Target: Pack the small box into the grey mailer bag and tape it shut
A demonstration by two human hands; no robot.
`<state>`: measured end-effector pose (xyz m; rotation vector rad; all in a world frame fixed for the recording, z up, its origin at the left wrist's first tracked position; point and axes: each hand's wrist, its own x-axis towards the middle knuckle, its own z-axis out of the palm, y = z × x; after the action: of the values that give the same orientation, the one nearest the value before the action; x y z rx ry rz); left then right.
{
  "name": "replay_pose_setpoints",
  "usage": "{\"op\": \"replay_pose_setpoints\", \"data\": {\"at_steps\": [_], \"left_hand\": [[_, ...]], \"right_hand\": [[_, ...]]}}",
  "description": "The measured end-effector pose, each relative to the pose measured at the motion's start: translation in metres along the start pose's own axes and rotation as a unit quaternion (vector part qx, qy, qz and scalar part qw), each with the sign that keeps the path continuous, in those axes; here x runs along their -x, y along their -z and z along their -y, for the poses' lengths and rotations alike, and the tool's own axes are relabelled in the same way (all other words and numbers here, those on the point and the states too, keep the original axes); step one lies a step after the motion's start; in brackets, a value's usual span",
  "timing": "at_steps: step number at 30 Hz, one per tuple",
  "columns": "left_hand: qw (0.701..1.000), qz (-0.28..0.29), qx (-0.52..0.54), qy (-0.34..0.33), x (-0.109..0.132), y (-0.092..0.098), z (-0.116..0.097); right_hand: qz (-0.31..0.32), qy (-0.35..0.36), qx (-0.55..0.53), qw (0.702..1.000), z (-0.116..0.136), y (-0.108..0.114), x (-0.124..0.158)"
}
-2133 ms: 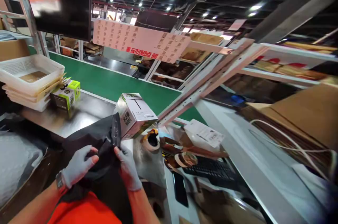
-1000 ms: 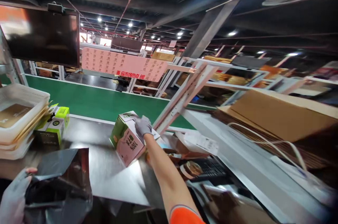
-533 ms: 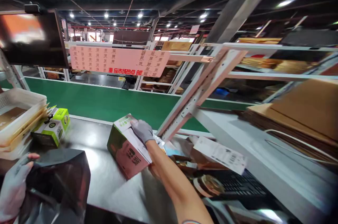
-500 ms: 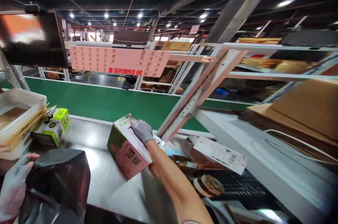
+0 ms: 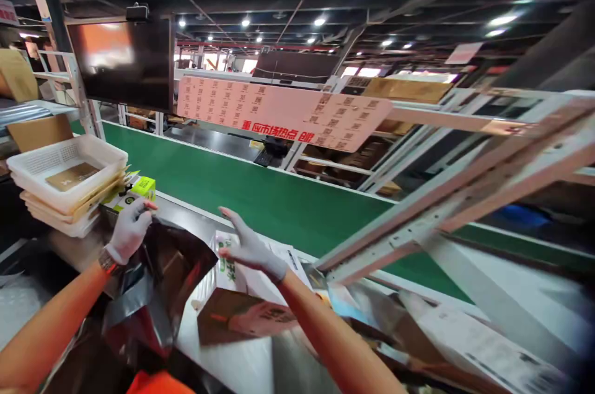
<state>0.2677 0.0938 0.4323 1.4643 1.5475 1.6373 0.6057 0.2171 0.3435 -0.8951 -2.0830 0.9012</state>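
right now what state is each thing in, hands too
Left hand: gloved, shut on the black bag's edge
Right hand: gloved, open, fingers spread over the carton; contact unclear
Black bag: creased, held up by its edge
Carton: resting on the bench
White trays: stacked
Lime-and-black box: partly hidden
Screen: mounted; on or off unclear
Ceiling lights: lit

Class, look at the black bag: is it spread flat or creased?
Creased, not flat: the bag shows folds that catch the light, one edge held in the left hand.
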Motion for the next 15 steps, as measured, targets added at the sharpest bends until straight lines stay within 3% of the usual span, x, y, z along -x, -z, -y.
{"op": "replay_pose_setpoints", "data": {"at_steps": [2,3,5,7,9,11,15], "left_hand": [[0.999,0.030,-0.005,-0.032,-0.011,-0.010,-0.016],[0.998,0.044,-0.012,-0.046,-0.016,-0.014,-0.024],[0.993,0.074,-0.039,-0.078,-0.025,-0.021,-0.039],[0.983,0.116,-0.091,-0.108,-0.035,-0.024,-0.051],[0.960,0.159,-0.195,-0.123,-0.045,-0.024,-0.056],[0.918,0.193,-0.329,-0.112,-0.056,-0.026,-0.051],[0.840,0.213,-0.497,-0.056,-0.078,-0.045,-0.010]], "right_hand": [[0.051,0.073,0.067,0.994,0.031,-0.025,-0.017],[0.074,0.073,0.123,0.987,0.045,-0.036,-0.027],[0.104,-0.004,0.251,0.962,0.065,-0.048,-0.051],[0.097,-0.113,0.341,0.928,0.073,-0.042,-0.075],[0.055,-0.180,0.373,0.909,0.070,-0.018,-0.091],[-0.006,-0.215,0.389,0.896,0.063,0.017,-0.098],[-0.123,-0.275,0.413,0.859,0.043,0.084,-0.085]]}}
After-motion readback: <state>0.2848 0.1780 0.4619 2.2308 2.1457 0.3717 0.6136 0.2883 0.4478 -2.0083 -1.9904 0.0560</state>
